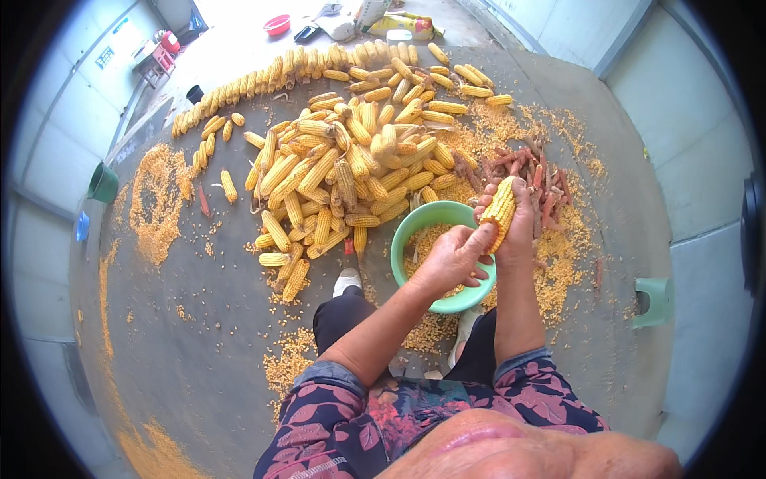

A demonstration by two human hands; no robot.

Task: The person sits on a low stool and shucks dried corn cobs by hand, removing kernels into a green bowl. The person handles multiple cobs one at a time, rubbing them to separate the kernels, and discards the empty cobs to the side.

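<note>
An ear of corn (499,215), yellow and thick with kernels, is tilted above the right side of a green basin (403,239). My right hand (522,217) wraps around it from the right. At its lower end my left hand (456,259) presses with the thumb, fingers curled beneath; the exact contact under the ear is hidden. Loose kernels (423,239) lie in the basin, which sits on the floor between my feet and is partly covered by my left hand and forearm.
A big heap of corn ears (343,168) lies ahead, with a row of ears (271,76) behind it. Bare reddish cobs (550,191) are piled at the right. Kernels are strewn over the grey floor. A small green stool (656,303) stands far right, a green bucket (104,184) far left.
</note>
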